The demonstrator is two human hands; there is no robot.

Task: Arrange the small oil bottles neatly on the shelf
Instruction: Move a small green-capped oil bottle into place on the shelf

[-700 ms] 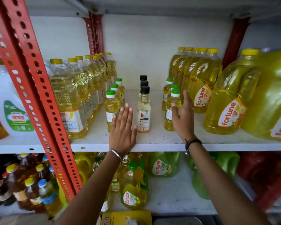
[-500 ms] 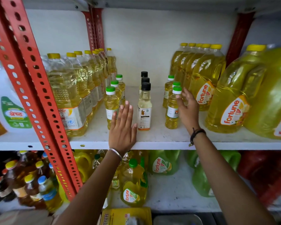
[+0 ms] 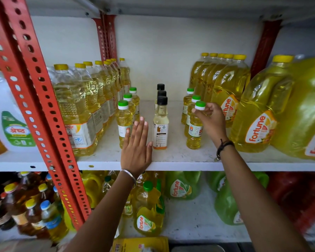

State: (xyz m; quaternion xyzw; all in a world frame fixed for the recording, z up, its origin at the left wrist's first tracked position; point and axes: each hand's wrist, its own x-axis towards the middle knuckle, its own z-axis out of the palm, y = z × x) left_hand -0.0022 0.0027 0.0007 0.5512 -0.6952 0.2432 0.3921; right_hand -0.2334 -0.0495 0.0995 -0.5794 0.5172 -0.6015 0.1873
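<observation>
Three rows of small oil bottles stand on the white shelf (image 3: 180, 165). The left row has green-capped bottles (image 3: 123, 122), the middle row black-capped ones (image 3: 160, 124), the right row green-capped ones (image 3: 194, 130). My right hand (image 3: 210, 119) pinches the neck of the front right bottle just under its cap. My left hand (image 3: 137, 146) lies flat and open on the shelf between the left and middle rows, its fingers touching the front left bottle.
Large yellow-capped oil bottles (image 3: 80, 113) line the left side, big Fortune jugs (image 3: 258, 113) crowd the right. A red perforated upright (image 3: 36, 99) crosses the left foreground. The lower shelf holds more oil bottles (image 3: 147, 213).
My right hand has risen from beside the front right bottle's body to its neck and closed on it. My left hand has stayed flat in place.
</observation>
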